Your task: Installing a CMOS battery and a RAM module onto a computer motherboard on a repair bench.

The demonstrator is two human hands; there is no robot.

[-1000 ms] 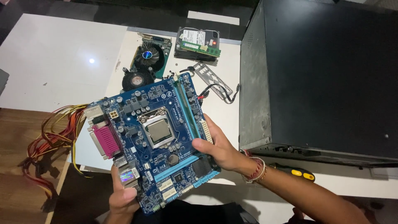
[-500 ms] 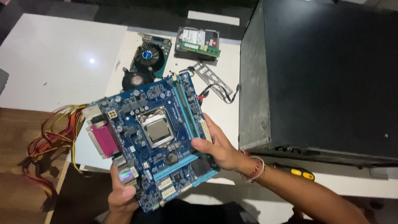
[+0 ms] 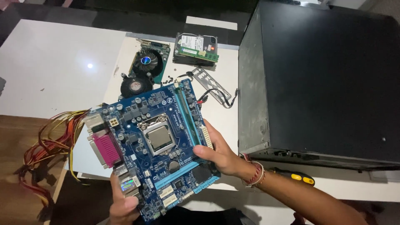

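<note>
Held item: blue rectangular computer motherboard (image 3: 154, 146), component side up, tilted so its long edges run diagonally across the view; raised above the worktop, in front of the person's body.
Board centre: silver square processor socket (image 3: 158, 137) with its metal retention frame.
Board left edge: pink oblong port connector (image 3: 104, 149), with silver metal port housings beside it.
Board right side: two long blue memory slots (image 3: 186, 116) running parallel to the right edge.
Left hand (image 3: 123, 204): closed on the board's lower left corner; thumb lies on top near the port housings, fingers hidden beneath.
Right hand (image 3: 223, 156): closed on the board's right edge near the lower corner; thumb pressed on the top face, fingers wrapped along the edge. A red and white beaded bracelet (image 3: 255, 174) sits on this wrist.
Board versus hands: board spans between the two hands; the greater part of it extends up and away from both.
Surface below: white worktop (image 3: 50, 66).
Behind board, touching distance unclear: round black cooler fan (image 3: 134, 86), partly overlapped by the board's top corner.
Further back: green graphics card with black fan (image 3: 150, 60); to its right a hard drive with a green memory stick laid on top (image 3: 196, 48).
Right of board top: silver perforated metal back plate (image 3: 210, 84) with a black cable across it.
Right: large black metal computer case (image 3: 325, 79) lying on the worktop.
Near right forearm: yellow and black screwdriver handle (image 3: 296, 177), below the case edge.
Far left: bundle of red, yellow and orange wires (image 3: 50, 146) hanging over the brown wooden floor (image 3: 16, 133).
</note>
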